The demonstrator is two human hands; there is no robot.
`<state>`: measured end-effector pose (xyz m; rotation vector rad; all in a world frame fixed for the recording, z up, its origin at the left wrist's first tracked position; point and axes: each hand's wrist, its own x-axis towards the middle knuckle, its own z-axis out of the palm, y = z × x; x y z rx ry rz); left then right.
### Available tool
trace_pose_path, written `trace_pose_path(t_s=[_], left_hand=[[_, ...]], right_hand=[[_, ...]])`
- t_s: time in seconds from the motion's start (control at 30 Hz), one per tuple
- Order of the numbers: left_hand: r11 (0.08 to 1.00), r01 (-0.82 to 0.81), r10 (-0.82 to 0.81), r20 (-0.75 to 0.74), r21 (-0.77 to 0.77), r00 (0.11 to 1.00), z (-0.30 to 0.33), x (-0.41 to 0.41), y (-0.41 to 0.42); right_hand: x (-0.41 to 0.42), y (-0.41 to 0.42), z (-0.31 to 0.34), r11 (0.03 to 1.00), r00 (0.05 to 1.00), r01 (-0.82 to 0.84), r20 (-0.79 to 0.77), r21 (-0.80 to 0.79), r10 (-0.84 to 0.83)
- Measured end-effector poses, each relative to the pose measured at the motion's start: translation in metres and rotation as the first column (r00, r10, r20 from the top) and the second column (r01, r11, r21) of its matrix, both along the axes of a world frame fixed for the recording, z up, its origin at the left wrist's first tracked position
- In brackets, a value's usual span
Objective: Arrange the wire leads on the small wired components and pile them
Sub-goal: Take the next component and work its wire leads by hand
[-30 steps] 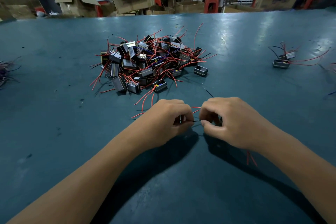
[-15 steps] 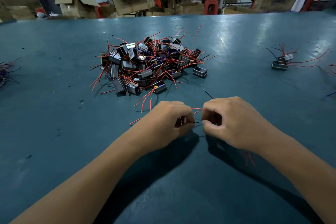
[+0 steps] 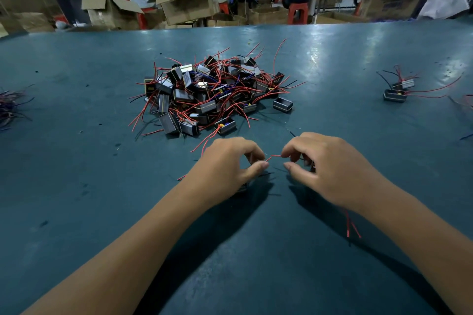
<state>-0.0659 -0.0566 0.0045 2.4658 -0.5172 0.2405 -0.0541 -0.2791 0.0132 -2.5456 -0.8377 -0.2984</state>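
Small grey box-shaped components with red and black wire leads (image 3: 212, 94) lie heaped mid-way across the teal table (image 3: 76, 186). Nearer, the left hand (image 3: 225, 169) and right hand (image 3: 330, 169) each pinch an end of one thin red wire lead (image 3: 275, 156) between curled fingers.

Single head-mounted wide-angle view, looking forward and down across the teal table (image 3: 76, 186). Both forearms enter from the bottom corners, hands close in at lower centre. Component heap (image 3: 212, 94) sits mid-frame, further off. Cardboard boxes (image 3: 188, 0) run along the top edge, far away. No second view.
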Motion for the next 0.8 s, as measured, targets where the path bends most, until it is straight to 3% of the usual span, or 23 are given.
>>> trace_pose_path(t_s=[0.23, 0.43, 0.6, 0.8], left_hand=[[0.993, 0.096, -0.098, -0.026, -0.076, 0.995, 0.001, -0.004, 0.000], [0.992, 0.125, -0.126, -0.049, -0.025, 0.991, 0.003, -0.003, 0.003], [0.988, 0.142, -0.145, -0.052, -0.066, 0.988, 0.003, -0.003, 0.000], [0.996, 0.077, -0.079, -0.040, -0.050, 0.996, -0.002, -0.003, 0.000]], right_hand=[[-0.004, 0.005, -0.001, 0.995, 0.989, -0.073, 0.122, -0.063, 0.080], [-0.006, 0.004, 0.004, 0.984, 0.972, -0.144, 0.173, -0.108, 0.161], [-0.005, 0.003, 0.008, 0.995, 0.995, -0.095, 0.039, 0.031, 0.094], [0.012, -0.033, 0.027, 0.973, 0.993, 0.114, 0.010, 0.200, -0.119]])
